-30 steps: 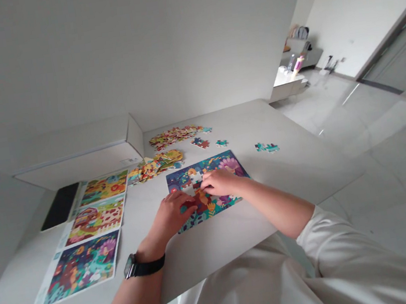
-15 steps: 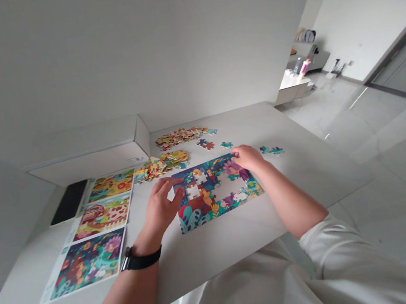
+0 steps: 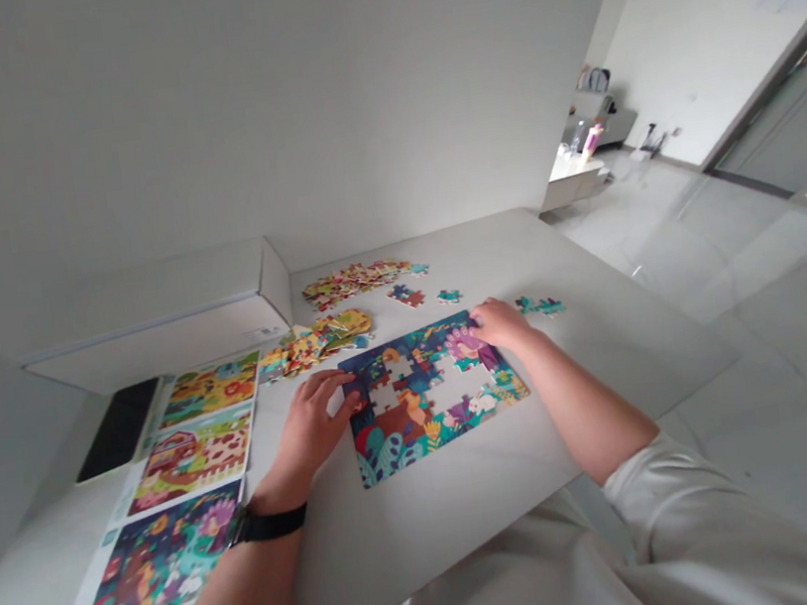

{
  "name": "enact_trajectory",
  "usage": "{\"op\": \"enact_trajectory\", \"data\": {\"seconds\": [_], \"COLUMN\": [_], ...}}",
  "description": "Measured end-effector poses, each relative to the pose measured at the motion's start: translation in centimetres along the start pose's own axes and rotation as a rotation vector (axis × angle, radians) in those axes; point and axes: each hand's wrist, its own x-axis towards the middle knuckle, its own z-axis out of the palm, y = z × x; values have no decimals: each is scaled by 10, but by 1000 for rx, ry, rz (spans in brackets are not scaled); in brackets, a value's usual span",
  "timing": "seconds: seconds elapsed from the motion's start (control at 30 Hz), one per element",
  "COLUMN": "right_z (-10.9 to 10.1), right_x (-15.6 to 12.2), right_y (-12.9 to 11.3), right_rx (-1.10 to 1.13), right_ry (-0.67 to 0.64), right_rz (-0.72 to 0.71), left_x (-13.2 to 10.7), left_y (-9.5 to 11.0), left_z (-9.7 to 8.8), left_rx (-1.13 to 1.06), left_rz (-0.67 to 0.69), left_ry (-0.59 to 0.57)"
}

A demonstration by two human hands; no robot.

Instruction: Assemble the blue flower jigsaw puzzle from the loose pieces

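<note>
A partly assembled jigsaw puzzle [image 3: 419, 410] lies flat on the table, a dark woodland scene with gaps in its middle and upper left where the white tabletop shows. My left hand [image 3: 319, 419], with a black watch on the wrist, rests at the puzzle's left edge. Its thumb and fingers are apart, their tips touching the border pieces. At the upper right corner, beside the purple peacock, my right hand [image 3: 500, 322] has its fingers curled in on the puzzle's edge. Several joined teal pieces [image 3: 540, 306] lie just beyond that hand.
Piles of loose puzzle pieces [image 3: 352, 283] and yellowish pieces [image 3: 323, 341] lie behind the puzzle, near small joined pieces [image 3: 407, 295] and a teal piece [image 3: 449, 296]. A picture sheet [image 3: 191, 452], a dark phone [image 3: 117, 430] and a white box [image 3: 154, 343] are at the left.
The view has shifted slightly, so the table sits lower. My left fingers have settled on the puzzle's left border; my right hand stays at the upper right corner.
</note>
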Motion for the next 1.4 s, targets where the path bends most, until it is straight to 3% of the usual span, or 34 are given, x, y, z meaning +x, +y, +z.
{"op": "enact_trajectory", "data": {"seconds": [0.13,0.33,0.43,0.7,0.9,1.07,1.2,1.3,1.4], "right_z": [-9,-38,-40,-20,-19,-27,-29,-21,-7], "right_x": [5,10,9,16,16,16,12,1,-19], "right_y": [15,106,140,146,148,126,72,13,-42], "right_rx": [71,154,130,17,97,435,863,1120,1274], "right_ry": [19,231,206,45,90,144,178,-10,-171], "right_rz": [23,361,448,336,303,201,-24,-183,-254], "left_x": [-1,-1,0,0,0,0,1,2,4], "left_y": [-2,-3,-1,3,8,6,15,33,55], "left_z": [3,7,7,6,4,5,2,-2,-2], "left_rx": [-39,-56,-63,-66,-55,-68,-117,-236,-443], "left_rz": [9,26,25,22,32,48,46,-5,-149], "left_ry": [19,24,23,27,31,62,102,149,187]}}
